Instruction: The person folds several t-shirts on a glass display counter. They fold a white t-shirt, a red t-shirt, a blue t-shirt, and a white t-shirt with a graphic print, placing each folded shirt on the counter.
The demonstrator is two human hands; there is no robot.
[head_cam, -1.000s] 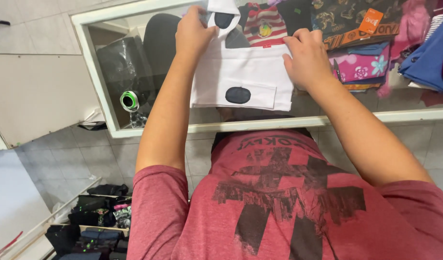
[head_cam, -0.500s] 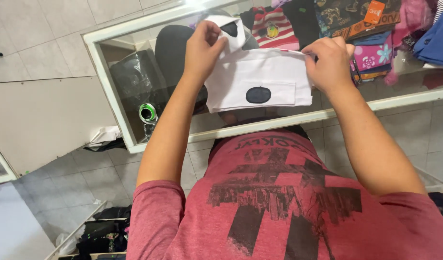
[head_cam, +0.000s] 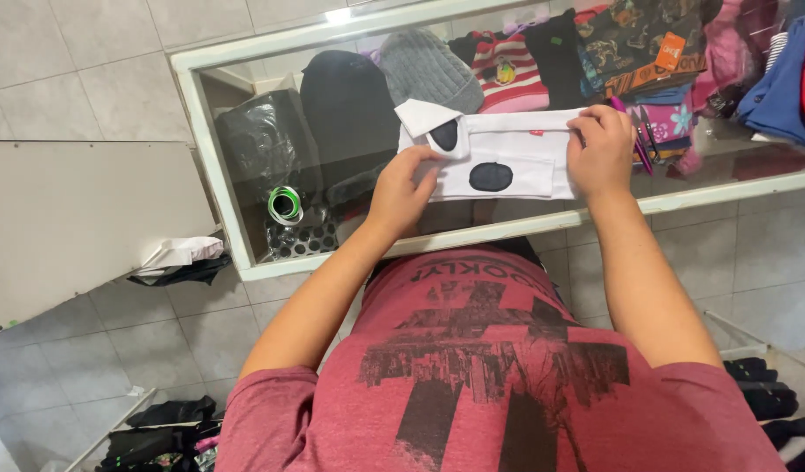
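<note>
Since the earlier frame, the left hand has been drawn down from the top edge of the white garment to its lower left corner, and the cloth has been flattened on the glass desk. Its long axis runs left to right between both hands. The right hand is pressed on its right end; each grip is pinched on soft, folded fabric with dark oval patches.
</note>
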